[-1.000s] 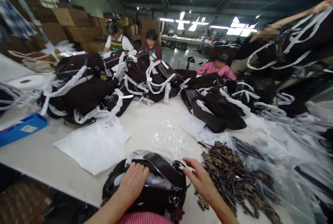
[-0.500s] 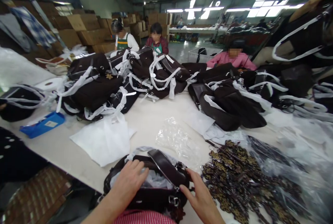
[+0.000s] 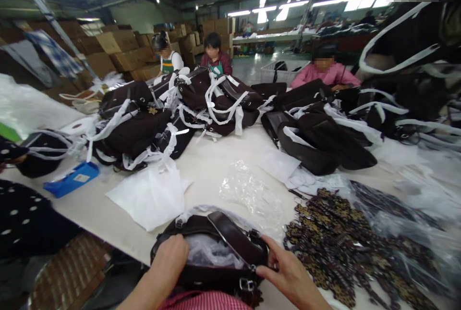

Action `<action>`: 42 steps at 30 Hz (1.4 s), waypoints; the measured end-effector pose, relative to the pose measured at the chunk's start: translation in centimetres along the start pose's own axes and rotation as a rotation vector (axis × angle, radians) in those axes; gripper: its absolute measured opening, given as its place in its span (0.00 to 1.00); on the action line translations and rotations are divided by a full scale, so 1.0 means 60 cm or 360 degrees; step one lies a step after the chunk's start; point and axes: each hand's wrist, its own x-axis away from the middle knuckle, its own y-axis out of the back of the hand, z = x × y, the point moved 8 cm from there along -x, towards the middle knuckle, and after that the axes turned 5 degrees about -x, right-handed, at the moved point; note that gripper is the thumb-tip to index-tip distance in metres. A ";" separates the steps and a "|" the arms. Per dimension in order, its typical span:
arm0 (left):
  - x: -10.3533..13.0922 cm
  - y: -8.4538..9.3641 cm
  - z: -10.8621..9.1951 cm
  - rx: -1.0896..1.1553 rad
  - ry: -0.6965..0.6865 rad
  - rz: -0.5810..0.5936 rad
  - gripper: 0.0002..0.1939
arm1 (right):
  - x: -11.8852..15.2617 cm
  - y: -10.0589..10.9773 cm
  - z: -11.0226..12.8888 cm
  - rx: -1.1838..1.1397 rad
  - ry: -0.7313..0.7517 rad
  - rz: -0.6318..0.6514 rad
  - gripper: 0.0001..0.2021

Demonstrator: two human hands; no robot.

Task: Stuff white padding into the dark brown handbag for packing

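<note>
A dark brown handbag (image 3: 212,276) sits at the table's near edge, its top open toward me. Crumpled clear plastic (image 3: 205,250) fills the opening, and a wide dark flap or strap (image 3: 234,238) lies across the right side. My left hand (image 3: 171,257) is closed over the bag's left rim, with its fingertips hidden. At the right end, my right hand (image 3: 283,266) pinches the bag's edge between thumb and fingers near a metal buckle (image 3: 247,284). A wrapped handle (image 3: 201,209) shows along the bag's far side.
Right of the bag lies a heap of dark strings with flower-shaped charms (image 3: 338,238). Clear plastic (image 3: 248,190) and a white sheet (image 3: 151,194) lie ahead. Piled brown bags (image 3: 137,130) line the table's far side. A blue packet (image 3: 72,180) is at left. Several people work nearby.
My left hand has drawn back to the bag's left rim and its fingers have curled in. More of the plastic inside shows. My right hand keeps its hold at the right end.
</note>
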 end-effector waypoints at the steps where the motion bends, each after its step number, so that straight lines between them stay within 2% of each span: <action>1: 0.003 0.021 -0.019 0.0003 -0.0044 -0.0005 0.18 | -0.001 0.004 0.004 -0.0036 0.0009 0.0007 0.33; 4: 0.001 0.063 -0.101 0.0263 -0.0396 0.0070 0.14 | -0.005 0.010 0.009 -0.0179 0.0061 0.0031 0.34; 6: -0.011 0.062 -0.143 0.0451 -0.0559 0.0178 0.11 | -0.006 0.007 0.006 -0.0286 0.0094 0.0037 0.34; 9: -0.035 0.038 -0.162 0.0493 -0.0519 0.0323 0.18 | 0.001 0.001 -0.004 -0.0355 0.0148 0.0023 0.34; 10: -0.039 0.036 -0.164 0.0482 -0.0505 0.0335 0.17 | 0.005 -0.001 -0.006 -0.0353 0.0175 0.0007 0.34; 12: -0.042 0.059 -0.171 0.0483 -0.0545 0.0243 0.11 | 0.012 -0.001 -0.009 -0.0352 0.0213 -0.0037 0.33; 14: -0.039 0.096 -0.180 0.0494 -0.0587 0.0127 0.12 | 0.017 0.001 -0.008 -0.0375 0.0226 -0.0080 0.32; 16: -0.037 0.115 -0.186 0.0488 -0.0530 0.0143 0.15 | 0.015 0.005 -0.002 -0.0410 0.0241 -0.0117 0.31; 18: -0.035 0.097 -0.190 0.0476 -0.0389 0.0338 0.14 | 0.011 0.011 0.007 -0.0422 0.0264 -0.0154 0.30; 21: -0.026 0.035 -0.199 0.0656 -0.0216 0.0572 0.11 | 0.003 0.023 0.014 -0.0391 0.0281 -0.0218 0.29; 23: -0.022 -0.002 -0.200 0.0906 -0.0093 0.0545 0.15 | 0.001 0.030 0.014 -0.0367 0.0295 -0.0253 0.27; 25: -0.019 -0.027 -0.193 0.1136 0.0035 0.0448 0.20 | -0.001 0.034 0.015 -0.0355 0.0338 -0.0259 0.24; 27: -0.020 -0.040 -0.187 0.1364 0.0120 0.0365 0.22 | -0.001 0.035 0.022 -0.0271 0.0404 -0.0245 0.23; 29: -0.025 -0.050 -0.187 0.1639 0.0181 0.0362 0.22 | -0.002 0.037 0.037 0.0001 0.0427 -0.0289 0.23; 32: -0.034 -0.067 -0.200 0.2071 0.0271 0.0487 0.21 | -0.009 0.048 0.084 0.0556 0.0392 -0.0469 0.20; 34: -0.035 -0.069 -0.208 0.2135 0.0279 0.0534 0.19 | -0.017 0.052 0.129 0.0699 0.0457 -0.0584 0.16; 36: -0.032 -0.050 -0.207 0.1912 0.0146 0.0445 0.14 | -0.030 0.045 0.168 0.0667 0.0573 -0.0585 0.22; 37: -0.030 -0.030 -0.203 0.1758 0.0036 0.0328 0.11 | -0.039 0.039 0.178 0.0617 0.0620 -0.0530 0.26; 39: -0.026 0.030 -0.180 0.1503 -0.0159 -0.0049 0.06 | -0.053 0.027 0.183 0.0396 0.0696 -0.0345 0.26; 41: -0.023 0.093 -0.145 0.1311 -0.0265 -0.0416 0.12 | -0.058 0.026 0.171 -0.0009 0.0763 -0.0171 0.21; 42: -0.025 0.118 -0.131 0.1192 -0.0315 -0.0501 0.18 | -0.058 0.029 0.163 -0.0227 0.0787 -0.0100 0.18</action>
